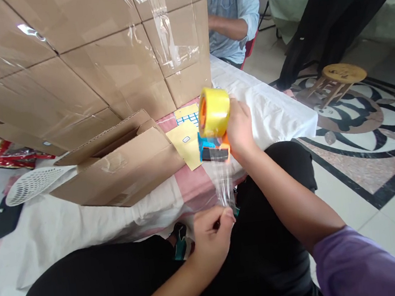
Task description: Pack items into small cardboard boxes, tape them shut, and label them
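Observation:
My right hand (240,126) grips a tape dispenser (215,148) with an orange and blue body and a yellow roll of tape (213,111) on top. It is held above my lap, near the table's edge. A strip of clear tape (223,183) runs down from the dispenser to my left hand (211,240), which pinches its free end between thumb and fingers. An open cardboard box (120,164) lies on the table just left of the dispenser, flaps spread.
A tall wall of taped cardboard boxes (92,50) fills the back. A yellow paper (186,142) lies on the cloth-covered table (272,110). A white mesh swatter (34,185) lies left. A person in a light blue shirt (234,9) sits beyond; a wooden stool (340,77) stands on the patterned floor.

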A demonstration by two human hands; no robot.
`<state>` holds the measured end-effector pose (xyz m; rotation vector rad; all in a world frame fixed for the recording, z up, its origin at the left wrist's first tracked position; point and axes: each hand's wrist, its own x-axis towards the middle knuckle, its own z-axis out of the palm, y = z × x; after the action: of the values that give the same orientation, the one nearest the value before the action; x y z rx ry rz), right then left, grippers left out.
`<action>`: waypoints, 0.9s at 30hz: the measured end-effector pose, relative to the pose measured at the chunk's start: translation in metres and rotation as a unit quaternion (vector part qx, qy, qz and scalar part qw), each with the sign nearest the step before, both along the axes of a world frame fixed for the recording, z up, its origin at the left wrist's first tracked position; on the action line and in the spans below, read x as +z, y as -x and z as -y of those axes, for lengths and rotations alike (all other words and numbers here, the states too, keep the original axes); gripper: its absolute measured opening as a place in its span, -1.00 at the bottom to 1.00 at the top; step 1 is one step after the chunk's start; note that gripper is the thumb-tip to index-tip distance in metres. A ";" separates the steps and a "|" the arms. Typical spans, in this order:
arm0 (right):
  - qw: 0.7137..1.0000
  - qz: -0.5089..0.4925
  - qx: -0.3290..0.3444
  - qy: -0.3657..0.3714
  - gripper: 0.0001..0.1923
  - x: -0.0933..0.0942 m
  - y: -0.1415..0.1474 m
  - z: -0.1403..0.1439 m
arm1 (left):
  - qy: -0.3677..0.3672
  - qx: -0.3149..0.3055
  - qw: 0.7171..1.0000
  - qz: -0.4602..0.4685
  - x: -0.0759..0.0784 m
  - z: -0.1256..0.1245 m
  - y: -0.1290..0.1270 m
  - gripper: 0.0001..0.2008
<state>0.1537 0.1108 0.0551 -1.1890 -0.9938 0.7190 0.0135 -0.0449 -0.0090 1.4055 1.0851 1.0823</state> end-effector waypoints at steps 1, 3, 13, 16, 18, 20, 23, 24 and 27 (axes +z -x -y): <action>1.000 -0.004 -0.005 -0.007 -0.35 0.001 -0.004 -0.002 | -0.003 -0.003 1.000 -0.009 0.000 0.001 -0.001 -0.60; 1.000 -0.007 -0.011 -0.022 -0.36 0.002 -0.011 -0.004 | -0.002 -0.005 1.000 -0.011 0.000 0.001 -0.003 -0.59; 0.984 -0.071 -0.003 -0.163 -0.37 -0.002 -0.011 -0.008 | -0.019 -0.034 0.999 -0.005 -0.012 -0.003 0.001 -0.61; 0.982 -0.078 0.009 -0.174 -0.38 -0.007 -0.013 -0.011 | -0.014 -0.034 0.999 -0.006 -0.014 -0.002 0.000 -0.62; 0.981 -0.079 0.025 -0.175 -0.40 -0.008 -0.014 -0.012 | -0.009 -0.028 1.000 -0.007 -0.015 -0.002 0.000 -0.62; 0.981 -0.072 0.042 -0.173 -0.40 -0.007 -0.015 -0.010 | -0.001 -0.019 1.000 -0.004 -0.014 -0.003 -0.001 -0.61; 0.984 -0.049 0.064 -0.158 -0.45 -0.003 -0.015 -0.006 | -0.012 -0.006 1.000 -0.002 -0.012 -0.006 0.000 -0.60; 0.985 -0.039 0.066 -0.152 -0.48 -0.001 -0.016 -0.004 | -0.020 -0.003 1.000 0.001 -0.011 -0.007 0.000 -0.60; 0.987 -0.001 0.049 -0.155 -0.54 0.001 -0.017 -0.003 | -0.007 0.001 1.000 0.026 -0.007 -0.009 0.003 -0.61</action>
<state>0.1703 0.1138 0.0563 -0.8728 -1.1225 0.6149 0.0109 -0.0359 -0.0163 1.3806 1.0436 1.1228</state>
